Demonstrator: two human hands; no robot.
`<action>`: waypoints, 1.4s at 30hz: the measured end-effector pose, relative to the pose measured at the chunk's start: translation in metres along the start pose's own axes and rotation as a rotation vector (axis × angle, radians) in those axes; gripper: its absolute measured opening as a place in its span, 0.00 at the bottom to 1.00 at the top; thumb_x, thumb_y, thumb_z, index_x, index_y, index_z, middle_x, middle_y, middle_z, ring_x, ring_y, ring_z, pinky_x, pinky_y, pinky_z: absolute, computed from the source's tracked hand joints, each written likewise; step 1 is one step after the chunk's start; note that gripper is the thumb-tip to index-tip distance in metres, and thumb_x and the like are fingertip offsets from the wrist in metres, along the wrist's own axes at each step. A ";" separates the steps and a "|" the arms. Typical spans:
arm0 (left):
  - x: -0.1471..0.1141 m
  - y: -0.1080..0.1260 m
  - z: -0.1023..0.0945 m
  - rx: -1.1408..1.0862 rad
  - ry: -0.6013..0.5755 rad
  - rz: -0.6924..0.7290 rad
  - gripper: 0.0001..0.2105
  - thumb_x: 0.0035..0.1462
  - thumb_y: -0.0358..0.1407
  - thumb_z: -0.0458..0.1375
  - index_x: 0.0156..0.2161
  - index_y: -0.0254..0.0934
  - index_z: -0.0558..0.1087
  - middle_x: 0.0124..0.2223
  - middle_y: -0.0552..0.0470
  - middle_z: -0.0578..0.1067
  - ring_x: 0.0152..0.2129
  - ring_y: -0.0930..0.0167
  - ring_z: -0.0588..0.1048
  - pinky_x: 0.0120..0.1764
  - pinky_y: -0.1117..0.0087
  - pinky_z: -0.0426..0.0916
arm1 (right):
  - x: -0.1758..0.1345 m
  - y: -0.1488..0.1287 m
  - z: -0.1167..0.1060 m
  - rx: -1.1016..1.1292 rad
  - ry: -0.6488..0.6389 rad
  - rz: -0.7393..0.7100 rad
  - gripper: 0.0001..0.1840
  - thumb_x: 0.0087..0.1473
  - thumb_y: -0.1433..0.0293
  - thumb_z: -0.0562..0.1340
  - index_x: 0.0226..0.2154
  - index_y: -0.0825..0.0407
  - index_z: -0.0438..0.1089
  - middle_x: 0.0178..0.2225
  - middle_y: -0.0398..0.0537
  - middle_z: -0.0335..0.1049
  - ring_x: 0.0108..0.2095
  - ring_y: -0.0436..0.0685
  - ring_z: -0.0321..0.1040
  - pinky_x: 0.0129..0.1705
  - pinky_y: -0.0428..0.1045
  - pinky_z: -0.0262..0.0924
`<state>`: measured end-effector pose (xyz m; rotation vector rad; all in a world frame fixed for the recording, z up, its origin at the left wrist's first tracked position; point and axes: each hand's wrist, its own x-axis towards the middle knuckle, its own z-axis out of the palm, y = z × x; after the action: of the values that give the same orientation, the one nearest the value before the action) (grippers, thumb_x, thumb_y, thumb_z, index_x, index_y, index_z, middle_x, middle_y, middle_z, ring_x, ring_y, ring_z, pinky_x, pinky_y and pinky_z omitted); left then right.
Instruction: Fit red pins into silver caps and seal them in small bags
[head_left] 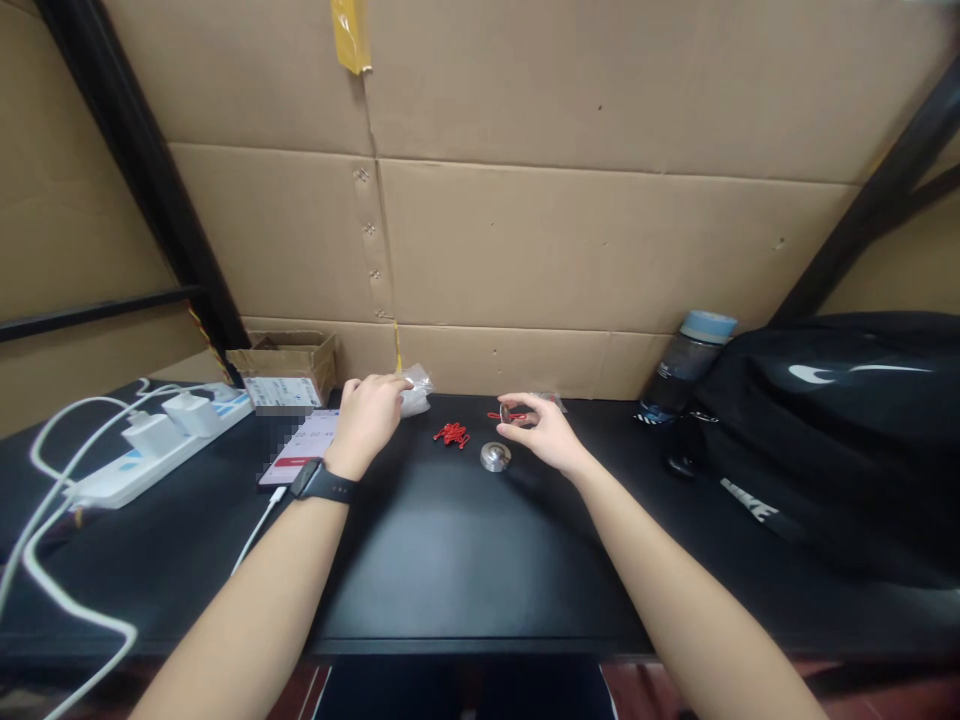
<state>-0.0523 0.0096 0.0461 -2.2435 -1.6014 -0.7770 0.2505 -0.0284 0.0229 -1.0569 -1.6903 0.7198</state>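
My left hand [373, 412], with a dark watch on its wrist, is at the back of the table. Its fingers are closed on a crumpled clear plastic bag [417, 392]. Between the thumb and index finger of my right hand [546, 432] is a small round metallic piece [505, 412], seen nearly edge-on. Red cord shows close behind it; whether the two are joined, I cannot tell. Just below these fingertips a shiny round metal piece [495, 457] lies on the table. A small heap of knotted red cords [452, 434] lies between my hands.
On the left are a phone [304, 445] with a charging cable, a small open cardboard box [292, 365] and a white power strip [161, 455] with loose cables. A water bottle [682, 370] and black backpack [832, 440] occupy the right. Cardboard panels [525, 240] wall the back.
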 end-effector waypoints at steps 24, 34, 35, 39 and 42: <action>-0.023 -0.001 -0.012 -0.090 0.027 -0.011 0.09 0.55 0.28 0.54 0.37 0.38 0.75 0.38 0.48 0.79 0.35 0.64 0.78 0.40 0.67 0.67 | 0.000 0.002 -0.001 -0.003 0.022 -0.016 0.23 0.47 0.67 0.71 0.49 0.49 0.75 0.47 0.50 0.74 0.40 0.54 0.74 0.48 0.52 0.68; -0.117 0.043 -0.039 -0.050 -0.151 0.140 0.04 0.57 0.29 0.53 0.32 0.39 0.67 0.33 0.52 0.74 0.32 0.65 0.73 0.44 0.62 0.64 | -0.007 -0.013 0.007 -0.014 -0.103 -0.050 0.24 0.49 0.66 0.71 0.50 0.48 0.74 0.49 0.50 0.71 0.36 0.51 0.72 0.43 0.52 0.70; -0.123 0.046 -0.039 -0.055 -0.164 0.148 0.04 0.58 0.29 0.53 0.33 0.39 0.67 0.34 0.52 0.74 0.33 0.65 0.73 0.44 0.62 0.64 | -0.009 -0.017 0.009 -0.026 -0.139 -0.052 0.24 0.49 0.66 0.71 0.50 0.48 0.74 0.49 0.50 0.70 0.34 0.51 0.72 0.42 0.51 0.70; -0.135 0.055 -0.036 -0.081 -0.204 0.179 0.05 0.60 0.29 0.51 0.35 0.39 0.67 0.36 0.50 0.73 0.39 0.63 0.74 0.48 0.60 0.64 | -0.017 -0.035 0.017 -0.121 -0.248 -0.125 0.22 0.49 0.68 0.72 0.49 0.48 0.75 0.48 0.50 0.70 0.37 0.52 0.71 0.43 0.51 0.69; -0.139 0.058 -0.034 -0.119 -0.216 0.213 0.05 0.60 0.28 0.51 0.36 0.39 0.68 0.39 0.49 0.73 0.46 0.61 0.73 0.53 0.58 0.63 | -0.022 -0.048 0.021 -0.177 -0.321 -0.199 0.22 0.49 0.70 0.72 0.49 0.47 0.75 0.46 0.48 0.72 0.42 0.55 0.71 0.48 0.52 0.67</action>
<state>-0.0408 -0.1369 -0.0002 -2.6079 -1.4028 -0.6055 0.2183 -0.0694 0.0466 -0.9100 -2.1347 0.6441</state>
